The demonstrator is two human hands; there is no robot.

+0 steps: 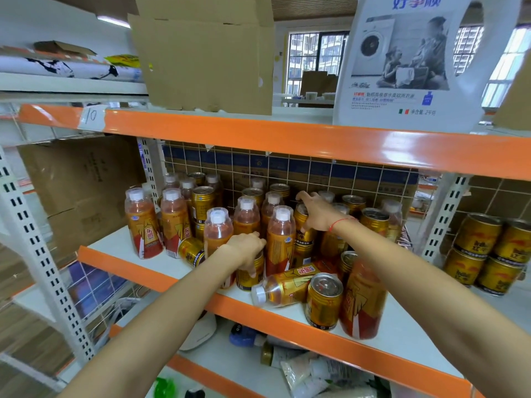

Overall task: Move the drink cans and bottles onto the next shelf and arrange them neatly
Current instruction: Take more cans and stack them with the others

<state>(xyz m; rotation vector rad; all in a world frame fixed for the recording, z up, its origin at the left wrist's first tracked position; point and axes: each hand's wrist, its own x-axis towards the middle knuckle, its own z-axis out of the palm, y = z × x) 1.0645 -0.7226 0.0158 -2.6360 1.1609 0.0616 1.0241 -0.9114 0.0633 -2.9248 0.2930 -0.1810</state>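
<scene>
Reaching into the crowded shelf [120, 245], we grip one can [249, 272] with our left hand [247, 248] and another can [305, 225] with our right hand [317, 212]; full, slick, rigid, best clasped mid-body.

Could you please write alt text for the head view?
Left hand grips a gold can and right hand grips another stacked can among bottles on an orange-edged shelf; one bottle lies tipped.
</scene>
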